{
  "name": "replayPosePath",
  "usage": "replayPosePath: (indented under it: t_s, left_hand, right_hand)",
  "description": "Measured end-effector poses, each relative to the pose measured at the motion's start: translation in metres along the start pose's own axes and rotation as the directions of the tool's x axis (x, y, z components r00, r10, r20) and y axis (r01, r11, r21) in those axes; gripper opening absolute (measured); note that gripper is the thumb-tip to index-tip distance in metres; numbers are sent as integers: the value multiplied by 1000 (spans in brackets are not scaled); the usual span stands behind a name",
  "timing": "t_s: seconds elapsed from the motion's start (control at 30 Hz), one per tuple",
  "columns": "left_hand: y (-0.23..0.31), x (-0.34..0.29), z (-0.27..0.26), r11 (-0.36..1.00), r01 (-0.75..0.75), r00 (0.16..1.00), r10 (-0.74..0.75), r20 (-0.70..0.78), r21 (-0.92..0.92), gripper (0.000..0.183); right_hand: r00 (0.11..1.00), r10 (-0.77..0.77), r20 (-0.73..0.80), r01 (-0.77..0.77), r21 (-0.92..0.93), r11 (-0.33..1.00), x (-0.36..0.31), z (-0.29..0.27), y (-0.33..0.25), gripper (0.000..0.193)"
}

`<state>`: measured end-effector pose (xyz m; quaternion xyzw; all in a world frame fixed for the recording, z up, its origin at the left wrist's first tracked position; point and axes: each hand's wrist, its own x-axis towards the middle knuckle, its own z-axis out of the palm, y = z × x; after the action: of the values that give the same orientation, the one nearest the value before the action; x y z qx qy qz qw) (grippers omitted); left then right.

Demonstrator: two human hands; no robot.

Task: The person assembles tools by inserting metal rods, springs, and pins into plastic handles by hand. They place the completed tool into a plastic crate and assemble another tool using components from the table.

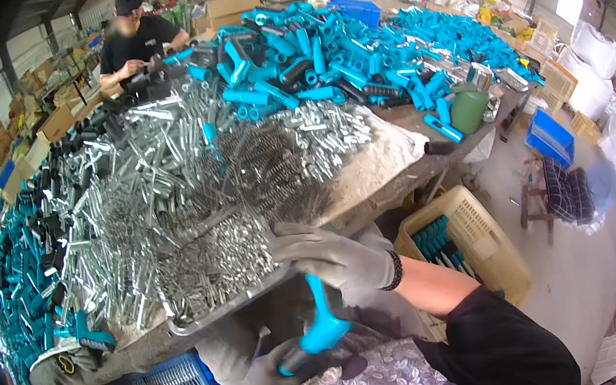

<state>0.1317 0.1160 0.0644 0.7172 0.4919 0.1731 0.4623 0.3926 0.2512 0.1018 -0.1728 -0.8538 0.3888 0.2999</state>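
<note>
Low in front of my body, my left hand [268,378], in a grey glove, is closed round the lower end of a turquoise plastic handle part [324,329] with a dark section. The part is tilted, its narrow stem pointing up to the underside of my right hand [333,256]. That hand, also gloved in grey, has its fingers pressed together and bent over beside a tray [219,317] of small metal pieces [234,255]. What its fingertips hold, if anything, is hidden. Dark coil springs [264,163] lie heaped just beyond it.
Metal rods [113,221] and turquoise parts [304,57] are piled across the table. A green container [469,111] stands near its right edge. Below are a cream crate [489,233] and a blue crate [213,382]. Another person [138,42] works at the far left side.
</note>
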Motion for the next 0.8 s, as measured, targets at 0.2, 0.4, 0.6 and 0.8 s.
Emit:
replayPosePath:
  t_s: [0.2, 0.4, 0.6, 0.8]
  left_hand:
    - [-16, 3, 8, 983, -54, 998, 60, -31, 175, 56]
    - [-34, 15, 3, 976, -196, 980, 199, -22, 97, 50]
    - [-16, 16, -16, 888, -48, 981, -45, -191, -457, 52]
    - [-33, 7, 7, 975, -149, 983, 128, -133, -162, 58]
  right_hand:
    - [976, -213, 47, 208, 89, 974, 6, 17, -6, 41]
    - [949, -311, 54, 303, 121, 945, 20, 11, -23, 42]
    - [922, -385, 49, 340, 374, 863, 21, 4, -20, 41]
    - [947, -320, -31, 321, 125, 939, 21, -6, 8, 38]
